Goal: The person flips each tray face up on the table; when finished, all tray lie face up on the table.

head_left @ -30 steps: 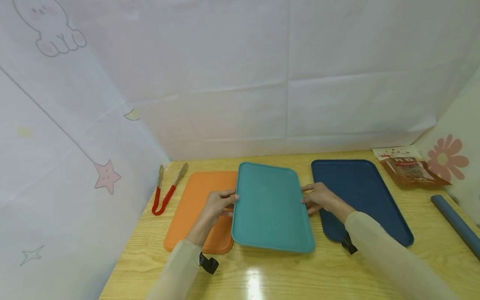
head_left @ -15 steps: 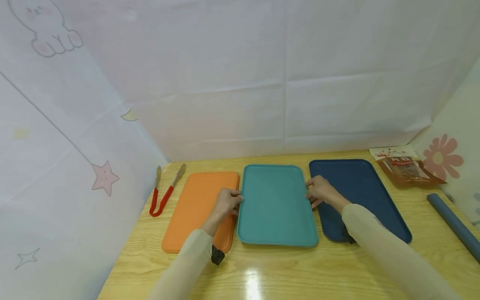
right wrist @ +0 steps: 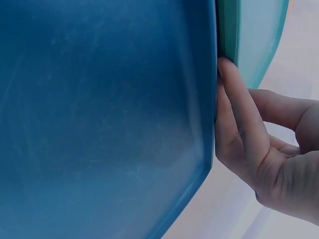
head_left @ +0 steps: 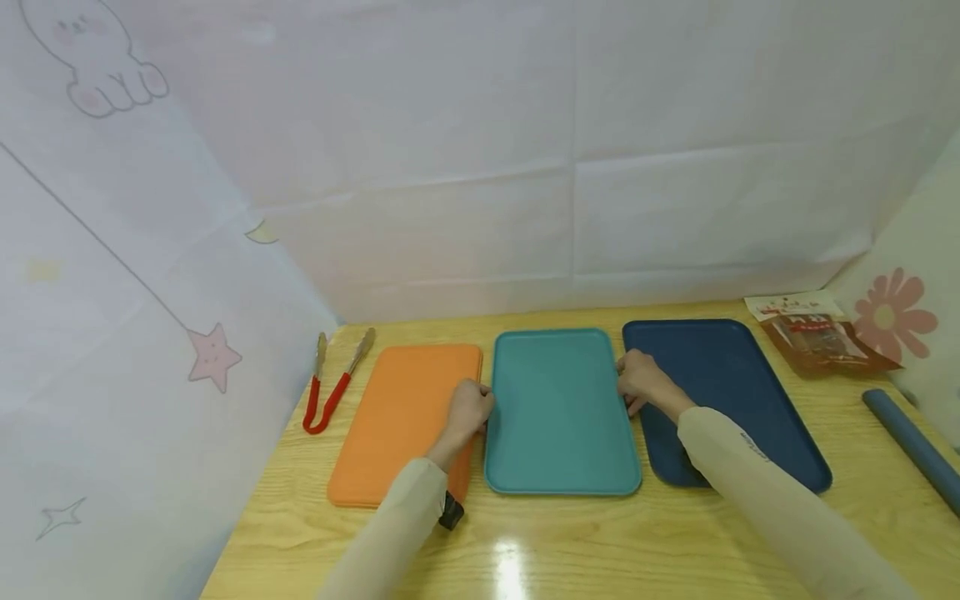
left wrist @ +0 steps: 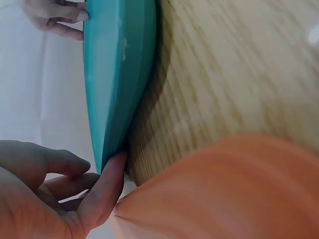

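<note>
The teal tray (head_left: 562,412) lies between an orange tray (head_left: 405,421) and a dark blue tray (head_left: 720,400). My left hand (head_left: 470,406) holds its left rim; in the left wrist view the fingers (left wrist: 107,191) meet the tray's edge, one of them low against the tabletop. On the opposite side my right hand (head_left: 643,381) holds the right rim. The right wrist view has its fingers (right wrist: 244,117) reaching into the narrow gap beside the blue tray, with the thumb partly hidden behind.
Red-handled tongs (head_left: 330,387) lie beyond the orange tray on the left. At the right are a brown packaged bag (head_left: 825,342) and a blue-grey roll (head_left: 911,450). A white printed cloth (head_left: 465,208) hangs behind the wooden table (head_left: 570,550).
The teal tray has gone from tilted and raised to flat on the table, squared up and shifted slightly right. Both hands have moved with it, staying at its side rims.
</note>
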Demonstrator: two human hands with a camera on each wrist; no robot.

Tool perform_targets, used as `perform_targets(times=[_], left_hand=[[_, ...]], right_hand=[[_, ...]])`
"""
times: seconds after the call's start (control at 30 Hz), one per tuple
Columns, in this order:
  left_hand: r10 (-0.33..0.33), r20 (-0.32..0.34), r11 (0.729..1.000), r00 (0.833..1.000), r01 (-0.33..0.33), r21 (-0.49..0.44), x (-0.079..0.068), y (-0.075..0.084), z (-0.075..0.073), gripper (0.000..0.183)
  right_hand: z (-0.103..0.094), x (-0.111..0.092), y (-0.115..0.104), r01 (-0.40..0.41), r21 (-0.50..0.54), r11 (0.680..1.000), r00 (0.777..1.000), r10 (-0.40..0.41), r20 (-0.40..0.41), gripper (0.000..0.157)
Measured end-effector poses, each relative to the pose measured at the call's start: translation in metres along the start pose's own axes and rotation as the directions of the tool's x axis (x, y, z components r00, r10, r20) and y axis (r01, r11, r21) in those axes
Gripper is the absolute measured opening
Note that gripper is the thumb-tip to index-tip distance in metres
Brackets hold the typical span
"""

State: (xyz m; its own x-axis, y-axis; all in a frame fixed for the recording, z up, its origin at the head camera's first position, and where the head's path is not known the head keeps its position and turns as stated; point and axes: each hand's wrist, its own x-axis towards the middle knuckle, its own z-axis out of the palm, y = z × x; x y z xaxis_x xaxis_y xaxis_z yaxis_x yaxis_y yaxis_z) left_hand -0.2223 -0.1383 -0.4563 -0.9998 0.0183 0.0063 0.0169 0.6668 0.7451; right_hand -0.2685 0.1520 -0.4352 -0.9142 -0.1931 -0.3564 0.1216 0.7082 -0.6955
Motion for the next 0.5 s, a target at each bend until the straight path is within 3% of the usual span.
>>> perform_targets(times=[0.17,0.37,0.5], left_hand=[[0.029,-0.051,0.984,0.998,-0.019,0.179,0.003,0.007,0.004,0.051],[-0.032,-0.023,0.981,0.999,0.036,0.189,0.005,0.012,0.004,0.051],[-0.061,0.01,0.982,0.998,0.059,0.179,0.006,0.014,0.006,0.05]], right_hand=[[0.001,0.005,0.001,0.027,-0.039,0.999,0.999,-0.029,-0.031,0.05],[0.007,0.012,-0.006,0.028,-0.218,0.975,0.996,-0.045,-0.072,0.016],[0.013,0.006,-0.016,0.011,-0.366,0.931,0.993,-0.053,-0.105,0.015]])
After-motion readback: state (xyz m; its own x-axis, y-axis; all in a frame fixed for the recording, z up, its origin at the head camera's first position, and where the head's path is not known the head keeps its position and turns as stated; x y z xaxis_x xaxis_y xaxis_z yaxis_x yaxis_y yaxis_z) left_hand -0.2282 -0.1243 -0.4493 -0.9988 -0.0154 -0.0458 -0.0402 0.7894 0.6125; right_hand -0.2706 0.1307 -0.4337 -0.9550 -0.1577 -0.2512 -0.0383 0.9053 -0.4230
